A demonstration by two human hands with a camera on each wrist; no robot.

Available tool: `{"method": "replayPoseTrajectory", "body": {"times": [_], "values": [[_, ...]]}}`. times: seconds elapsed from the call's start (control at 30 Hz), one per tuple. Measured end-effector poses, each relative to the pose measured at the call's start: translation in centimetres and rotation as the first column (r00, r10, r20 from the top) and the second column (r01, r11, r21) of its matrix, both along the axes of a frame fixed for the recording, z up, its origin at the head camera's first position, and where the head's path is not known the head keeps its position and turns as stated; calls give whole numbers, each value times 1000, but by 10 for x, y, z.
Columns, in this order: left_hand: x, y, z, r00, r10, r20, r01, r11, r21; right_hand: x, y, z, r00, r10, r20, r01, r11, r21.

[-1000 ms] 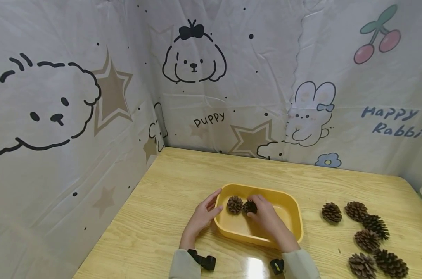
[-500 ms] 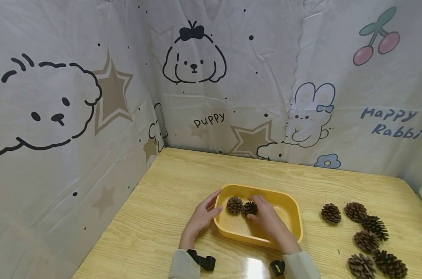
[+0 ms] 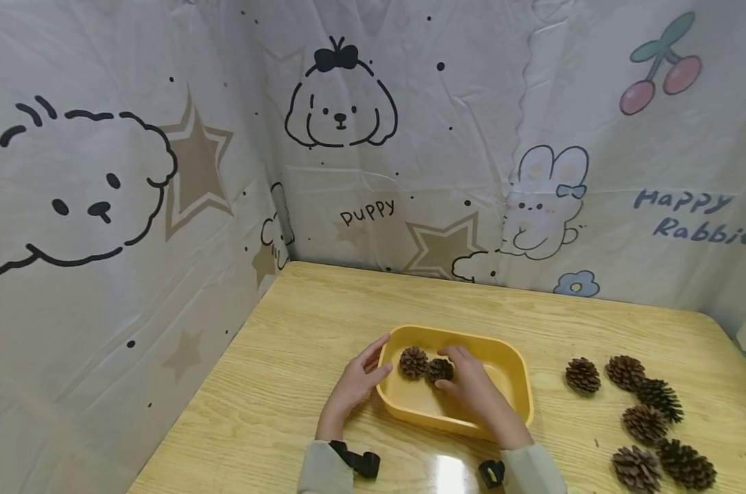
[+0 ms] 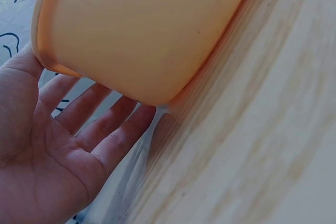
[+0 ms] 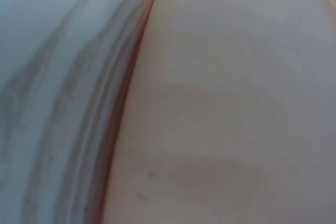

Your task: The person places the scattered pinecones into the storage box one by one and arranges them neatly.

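Observation:
In the head view, a yellow plastic basin (image 3: 484, 427) stands on the table with two pinecones inside its left half. My left hand (image 3: 351, 387) rests against the basin's left end, thumb at the rim. Its fingers (image 4: 123, 137) reach fairly straight along the outer wall in the left wrist view. My right hand (image 3: 472, 384) is inside the basin, thumb and fingers spread apart beside the darker pinecone (image 3: 438, 371). That cone lies next to the other pinecone (image 3: 413, 362). The right wrist view shows the basin's outer wall (image 5: 226, 98) but not the hand.
Several more pinecones (image 3: 646, 423) lie on the wooden table (image 3: 323, 302) to the basin's right, one (image 3: 582, 376) slightly apart from the group. A printed cloth (image 3: 373, 171) hangs behind and at the left of the table.
My right fingers have loosened around the darker pinecone, and more of it shows now. The left hand stays at the basin's end. The whole view has shifted slightly.

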State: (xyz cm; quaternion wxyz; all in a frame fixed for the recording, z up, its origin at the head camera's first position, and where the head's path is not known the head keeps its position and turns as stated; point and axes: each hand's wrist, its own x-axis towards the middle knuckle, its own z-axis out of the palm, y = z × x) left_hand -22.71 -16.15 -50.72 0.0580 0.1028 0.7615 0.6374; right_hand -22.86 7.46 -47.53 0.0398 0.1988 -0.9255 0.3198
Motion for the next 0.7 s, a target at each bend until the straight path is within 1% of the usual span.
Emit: {"method": "replayPoseTrajectory", "body": {"times": [0.23, 0.37, 0.47, 0.7], "values": [[-1, 5, 1, 1000, -8, 2, 8, 1000, 3, 2, 7, 2, 998, -31, 59, 31, 1000, 1], [-2, 7, 2, 1000, -11, 5, 11, 1000, 14, 5, 13, 4, 996, -49, 68, 50, 999, -13], [-3, 8, 1, 1000, -12, 1, 12, 1000, 9, 7, 18, 3, 997, -60, 49, 61, 998, -19], [0, 2, 0, 1000, 23, 7, -23, 1000, 1, 13, 25, 0, 996, -57, -73, 52, 996, -71]]}}
